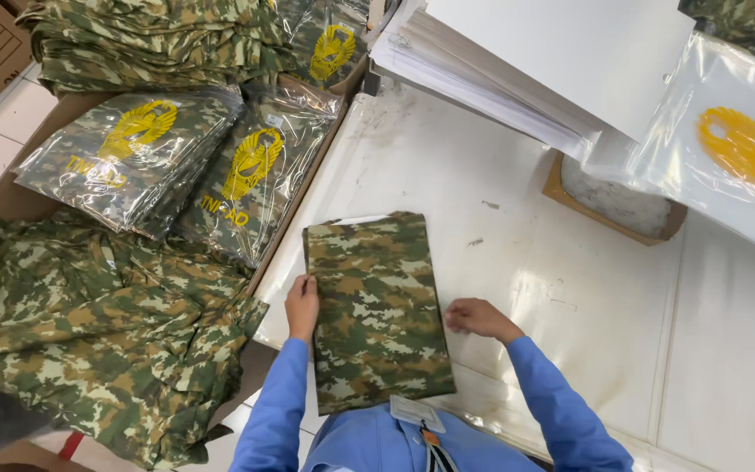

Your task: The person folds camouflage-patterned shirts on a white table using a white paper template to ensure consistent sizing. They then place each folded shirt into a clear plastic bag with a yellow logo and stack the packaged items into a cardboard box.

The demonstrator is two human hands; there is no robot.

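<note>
On white worktable (587, 297), centre: folded camouflage garment (377, 310), lying flat. Left hand (301, 306) pinches its left edge; right hand (475, 316) rests fingertips at its right edge, gripping nothing. Beside: bagged camouflage garments (137, 157), stacked white sheets (535, 61).

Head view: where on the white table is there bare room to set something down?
Bare white table lies right of the right hand, below the cardboard tray. Another patch lies between the folded camouflage garment and paper stack. The bagged garments crowd the left.
</note>
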